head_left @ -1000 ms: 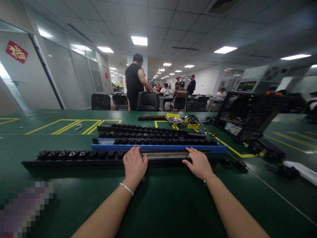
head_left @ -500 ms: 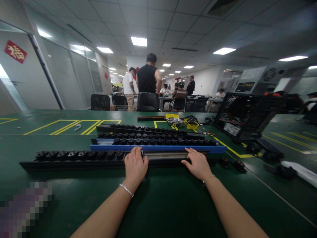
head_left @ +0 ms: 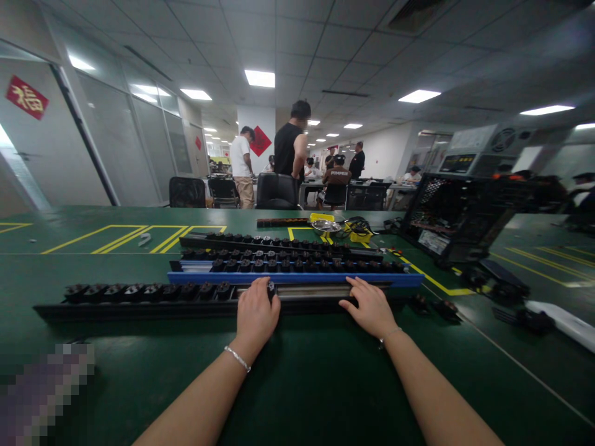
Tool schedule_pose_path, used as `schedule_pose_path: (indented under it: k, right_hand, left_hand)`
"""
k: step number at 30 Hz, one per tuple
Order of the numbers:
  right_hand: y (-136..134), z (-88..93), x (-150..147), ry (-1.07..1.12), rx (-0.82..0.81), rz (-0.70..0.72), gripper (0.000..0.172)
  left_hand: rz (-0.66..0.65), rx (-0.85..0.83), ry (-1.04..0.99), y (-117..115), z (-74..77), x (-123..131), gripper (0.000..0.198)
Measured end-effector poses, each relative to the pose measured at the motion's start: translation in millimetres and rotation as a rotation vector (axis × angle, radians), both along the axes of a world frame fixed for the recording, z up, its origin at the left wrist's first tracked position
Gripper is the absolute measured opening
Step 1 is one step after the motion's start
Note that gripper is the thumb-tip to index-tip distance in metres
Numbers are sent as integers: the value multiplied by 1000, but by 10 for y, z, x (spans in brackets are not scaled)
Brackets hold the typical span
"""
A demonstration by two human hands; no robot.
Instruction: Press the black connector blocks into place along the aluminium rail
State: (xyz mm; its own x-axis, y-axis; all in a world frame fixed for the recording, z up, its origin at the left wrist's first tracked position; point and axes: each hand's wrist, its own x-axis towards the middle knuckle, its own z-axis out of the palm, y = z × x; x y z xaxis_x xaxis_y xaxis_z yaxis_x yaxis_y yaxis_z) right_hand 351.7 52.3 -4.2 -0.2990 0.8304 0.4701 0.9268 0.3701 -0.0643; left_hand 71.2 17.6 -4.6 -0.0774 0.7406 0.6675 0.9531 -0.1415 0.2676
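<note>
A long black rail (head_left: 139,306) lies across the green table in front of me, its left half carrying a row of black sockets (head_left: 149,291). My left hand (head_left: 255,316) rests on the rail's middle with fingers curled around a small black socket (head_left: 271,288). My right hand (head_left: 369,308) lies on the bare metal stretch of the rail (head_left: 311,291), fingers flat and slightly spread. Behind it lie a blue rail (head_left: 297,277) and another black rail (head_left: 279,241), both filled with sockets.
A black open computer case (head_left: 455,217) stands at the right, loose black parts (head_left: 446,306) beside it. A metal bowl (head_left: 326,225) and yellow items sit at the back. Yellow lines mark the table (head_left: 297,384). Several people stand beyond black chairs (head_left: 276,191).
My left hand has shifted slightly right along the rail, and a socket now shows at its fingertips. The person in black behind the chair has moved to the right.
</note>
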Motion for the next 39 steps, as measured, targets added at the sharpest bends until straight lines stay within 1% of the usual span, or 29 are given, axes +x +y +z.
schedule_pose_path:
  k: [3,5,8,15,19,27,33,36,39]
  right_hand:
    - [0,3,0,-1,1,0,39]
    - [1,4,1,-4,3,2,38]
    - [2,5,3,0,4,3,39]
    - [-6,10,3,-6,-4,-6,41]
    - [-6,6,2,-1,4,-4,40]
    - [3,-6,1,9,-7,-8,40]
    - [-33,12,-18,37,-4,-11,34]
    - [-80,38,-80,37,-8,41,30]
    - [-135,65,-220,34,-21,125,37]
  left_hand:
    - [71,-4,3,-23,11,21,39]
    - [79,-32,-7,-31,20,28,39]
    - [49,-61,-21,-31,26,26,40]
    - [-3,-71,-45,4,4,4,39]
    - [-65,-115,-63,19,15,-4,34]
    - [-94,-174,-74,-6,69,-8,23]
    - [-147,-183,-81,-6,65,-6,23]
    - [-172,-195,-85,-7,63,-6,23]
    - [-189,-204,-87,-9,64,-3,23]
